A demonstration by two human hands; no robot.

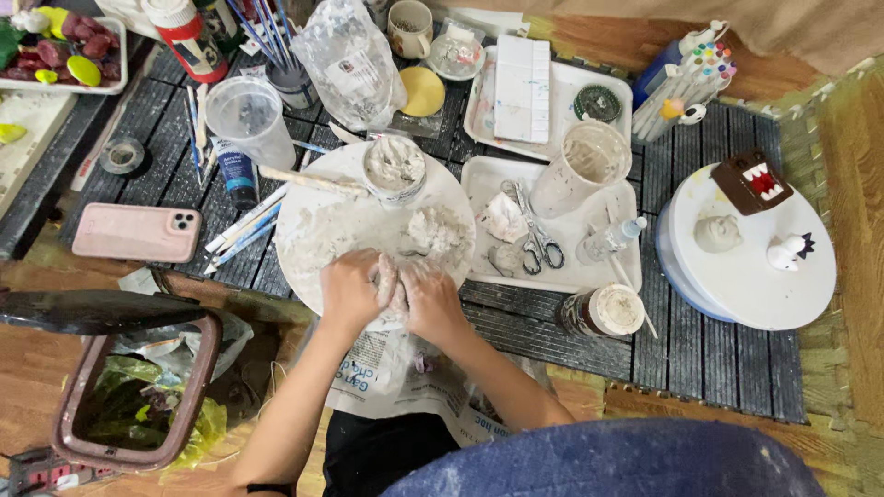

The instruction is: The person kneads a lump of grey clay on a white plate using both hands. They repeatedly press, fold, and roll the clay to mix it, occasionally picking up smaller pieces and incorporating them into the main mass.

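Note:
My left hand (pixel 349 292) and my right hand (pixel 431 303) press together around a lump of grey-white clay (pixel 388 282) at the near edge of a round white board (pixel 313 230). More loose clay (pixel 435 230) lies on the board just beyond my hands. A small clay-smeared tub (pixel 394 169) stands at the board's far side, with a wooden stick (pixel 313 181) lying beside it.
A white tray (pixel 479 184) to the right holds scissors (pixel 534 237), a clay-covered cup (pixel 582 166) and a small bottle (pixel 610 241). A round turntable (pixel 737 285) at far right carries small figures. A pink phone (pixel 136 232) lies left; a bin (pixel 138 391) stands near left.

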